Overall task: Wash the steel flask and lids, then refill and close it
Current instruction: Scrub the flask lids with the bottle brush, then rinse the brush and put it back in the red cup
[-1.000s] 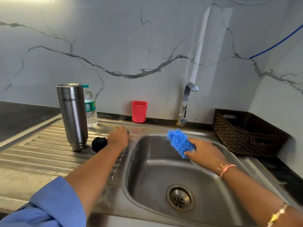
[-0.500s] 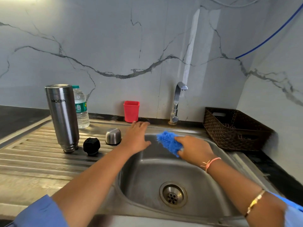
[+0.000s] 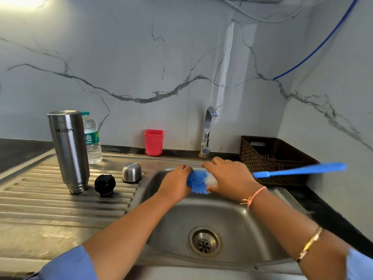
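A: Flask look?

B: Steel flask (image 3: 68,150) is standing mouth-down, brushed silver, with the logo reading upside down. Black inner lid (image 3: 105,184) is sitting just right of it. Steel cap (image 3: 131,172) is sitting right of that, dome up. None are touching.

A: Surface, room?

B: All three are resting on the ribbed steel surface (image 3: 50,209) left of the sink (image 3: 242,219). White veined marble wall (image 3: 141,57) is running behind and around the right corner. Water bottle (image 3: 91,138) is standing behind the flask. Red cup (image 3: 153,142) and tap (image 3: 207,130) are standing at the back edge, woven basket (image 3: 272,156) on the right.

A: Grips?

B: Both are working over the sink's back rim. Left grip (image 3: 176,182) is curling round the blue bristles of the bottle brush (image 3: 196,181). Right grip (image 3: 230,178) is holding the brush just behind the bristles, the handle sticking out to the right.

A: Flask versus grips?

B: It's sitting well left of both, untouched, with the lids lying between it and the left grip.
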Available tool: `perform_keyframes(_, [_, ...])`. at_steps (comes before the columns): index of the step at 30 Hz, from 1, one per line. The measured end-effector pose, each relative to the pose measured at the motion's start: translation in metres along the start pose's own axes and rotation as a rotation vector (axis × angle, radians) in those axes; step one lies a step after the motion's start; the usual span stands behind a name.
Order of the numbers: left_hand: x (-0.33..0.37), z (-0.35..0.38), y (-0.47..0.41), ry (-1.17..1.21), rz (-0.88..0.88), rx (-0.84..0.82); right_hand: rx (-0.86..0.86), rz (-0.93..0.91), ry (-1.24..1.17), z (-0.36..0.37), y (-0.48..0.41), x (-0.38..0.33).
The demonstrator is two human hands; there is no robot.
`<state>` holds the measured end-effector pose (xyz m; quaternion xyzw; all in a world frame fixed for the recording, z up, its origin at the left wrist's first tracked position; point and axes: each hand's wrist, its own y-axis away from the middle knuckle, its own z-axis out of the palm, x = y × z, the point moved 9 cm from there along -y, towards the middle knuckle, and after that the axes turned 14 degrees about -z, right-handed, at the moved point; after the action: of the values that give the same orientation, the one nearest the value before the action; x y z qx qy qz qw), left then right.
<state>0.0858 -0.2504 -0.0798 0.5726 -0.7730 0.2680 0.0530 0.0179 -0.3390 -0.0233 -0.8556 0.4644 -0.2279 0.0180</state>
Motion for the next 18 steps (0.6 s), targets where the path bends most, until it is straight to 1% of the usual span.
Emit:
perform_keyframes(2, [-0.018, 0.002, -0.003, 0.046, -0.124, -0.021, 0.041, -0.012, 0.074, -0.012, -0.003, 0.003])
perform_keyframes(4, [-0.039, 0.006, -0.004, 0.140, -0.241, -0.043, 0.153, -0.023, 0.117, -0.028, -0.003, 0.006])
perform_keyframes(6, [-0.057, 0.011, -0.001, 0.281, -0.351, -0.070, 0.400, -0.006, 0.147, -0.048, 0.004, 0.008])
perform_keyframes(7, [-0.065, 0.013, 0.001, 0.366, -0.404, -0.079, 0.496, 0.023, 0.140, -0.055, 0.010, 0.010])
perform_keyframes(8, [-0.071, 0.014, 0.003, 0.450, -0.450, -0.080, 0.539, 0.078, 0.105, -0.058, 0.014, 0.013])
perform_keyframes(10, [-0.080, 0.011, 0.006, 0.574, -0.511, -0.052, 0.522, 0.249, -0.063, -0.049, 0.019, 0.029])
perform_keyframes(12, [-0.081, 0.007, 0.006, 0.627, -0.509, -0.040, 0.392, 0.404, -0.289, -0.026, 0.018, 0.045])
perform_keyframes(15, [-0.070, 0.005, 0.008, 0.666, -0.442, -0.098, 0.285, 0.453, -0.631, 0.002, 0.008, 0.044])
perform_keyframes(18, [-0.055, 0.006, 0.011, 0.684, -0.345, -0.163, 0.305, 0.455, -0.948, 0.007, -0.012, 0.031])
